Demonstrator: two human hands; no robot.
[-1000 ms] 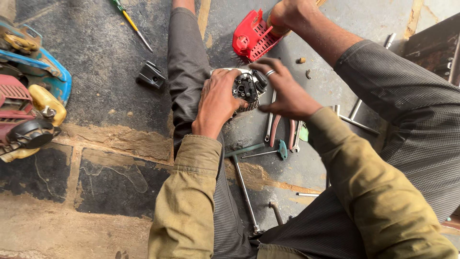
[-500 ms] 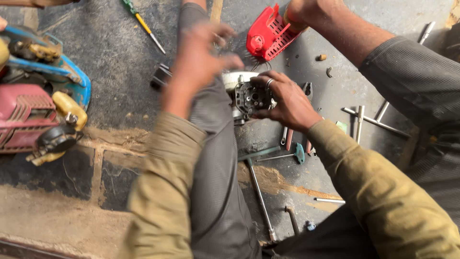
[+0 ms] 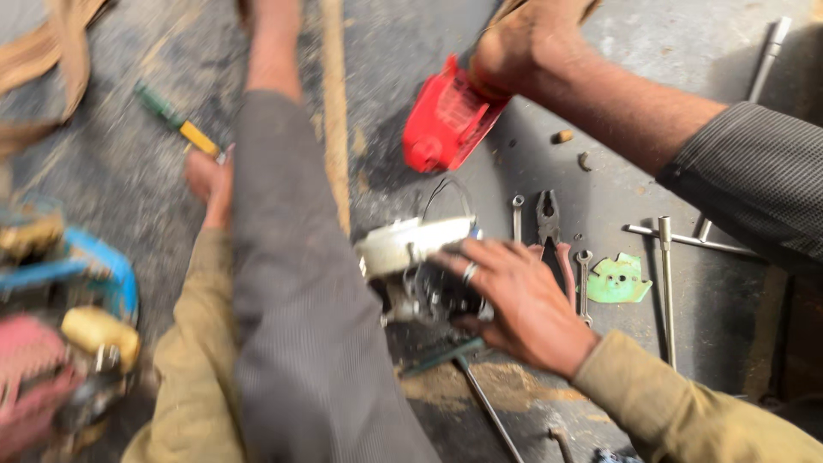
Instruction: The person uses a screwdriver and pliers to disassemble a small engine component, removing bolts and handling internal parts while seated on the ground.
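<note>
On grey floor, right hand (image 3: 514, 300) fingers clasping engine part (image 3: 420, 270), left hand (image 3: 210, 184) grip unclear, green gasket (image 3: 617, 281) nearby

No packages, labels, signs or screens visible.

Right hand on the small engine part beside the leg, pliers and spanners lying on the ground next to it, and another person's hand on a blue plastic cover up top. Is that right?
Not quite: in the head view the plastic cover under the other person's hand is red, not blue. The right hand does rest on the engine part, with pliers and spanners beside it.
</note>
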